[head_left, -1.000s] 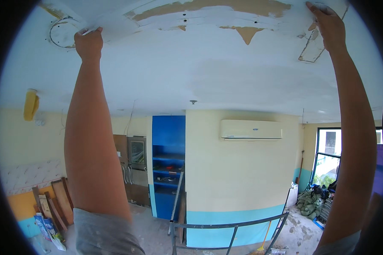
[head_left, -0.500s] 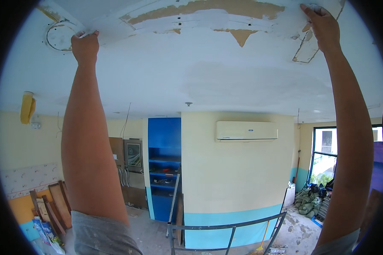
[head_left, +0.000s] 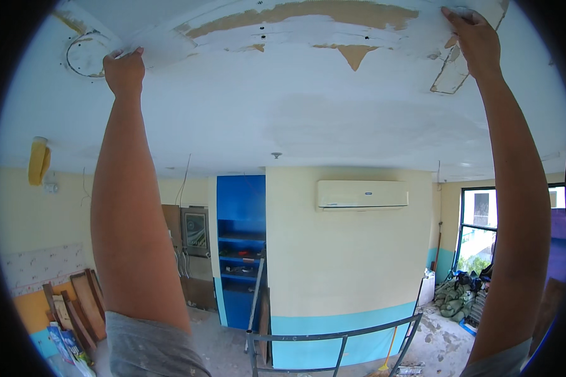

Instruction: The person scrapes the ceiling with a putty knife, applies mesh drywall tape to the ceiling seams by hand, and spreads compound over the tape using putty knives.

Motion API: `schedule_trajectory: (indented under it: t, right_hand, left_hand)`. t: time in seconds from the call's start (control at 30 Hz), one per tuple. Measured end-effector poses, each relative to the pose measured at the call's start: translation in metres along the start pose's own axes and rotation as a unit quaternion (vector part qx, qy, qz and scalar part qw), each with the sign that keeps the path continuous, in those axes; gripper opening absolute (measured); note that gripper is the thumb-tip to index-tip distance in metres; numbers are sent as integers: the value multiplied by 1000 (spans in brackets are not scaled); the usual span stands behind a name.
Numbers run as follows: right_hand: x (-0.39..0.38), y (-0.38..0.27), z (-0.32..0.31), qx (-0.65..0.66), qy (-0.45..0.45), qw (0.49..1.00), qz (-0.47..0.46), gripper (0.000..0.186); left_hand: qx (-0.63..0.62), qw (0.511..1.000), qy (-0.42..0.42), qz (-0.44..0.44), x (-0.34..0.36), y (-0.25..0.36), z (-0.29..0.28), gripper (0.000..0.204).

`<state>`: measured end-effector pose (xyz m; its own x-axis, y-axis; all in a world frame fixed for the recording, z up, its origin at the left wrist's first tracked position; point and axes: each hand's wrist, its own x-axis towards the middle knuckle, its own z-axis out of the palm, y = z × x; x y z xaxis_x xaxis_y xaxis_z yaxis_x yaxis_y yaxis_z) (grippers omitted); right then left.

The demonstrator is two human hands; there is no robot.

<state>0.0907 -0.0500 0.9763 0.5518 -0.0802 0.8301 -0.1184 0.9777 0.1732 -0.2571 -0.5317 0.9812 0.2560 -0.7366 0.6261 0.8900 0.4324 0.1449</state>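
My left hand (head_left: 124,70) is raised to the white ceiling (head_left: 233,107), beside a cut circle (head_left: 85,55), fingers closed round a pale edge or piece that I cannot make out. My right hand (head_left: 475,39) is up at the ceiling on the right, fingers bent round something whitish, also unclear, near a cut rectangle (head_left: 446,75). Between my hands runs a long patch of exposed tan board (head_left: 302,14) with dark holes below it and a tan triangle (head_left: 352,55).
A dark metal rail (head_left: 299,337) stands below me. Beyond are a wall air conditioner (head_left: 361,193), blue shelving (head_left: 239,201), a leaning pole (head_left: 255,295), a sprinkler (head_left: 276,154), a window (head_left: 475,210), sacks (head_left: 449,295), leaning boards (head_left: 85,295) and a yellow hanging tube (head_left: 39,160).
Both my hands appear slightly lower and further left in the picture, and the whole room has shifted down and left with them. Their grip looks the same.
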Motion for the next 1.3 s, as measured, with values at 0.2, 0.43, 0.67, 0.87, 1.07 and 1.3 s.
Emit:
schedule_trajectory:
  t: [0.2,0.43,0.67,0.87,1.07,1.3]
  right_hand:
    - [-17,-41,0,-21,81,996,26,19]
    - [-18,-41,5,12,88,994,-58,19]
    - [-23,-42,5,-108,105,972,-180,31]
    - [-33,-69,11,-199,125,967,-100,52]
    - [-31,-69,8,-198,105,970,-99,47]
    - [-26,-61,10,-204,89,972,-78,41]
  left_hand:
    - [207,974,19,87,7,-23,23,43]
    - [169,958,-100,208,54,-100,39,31]
    - [-142,986,-24,-80,-38,30,23,111]
    - [-6,992,-69,-106,-59,89,8,127]
    - [87,989,-69,-99,-47,75,2,124]
    - [67,997,-13,-42,-46,60,6,91]
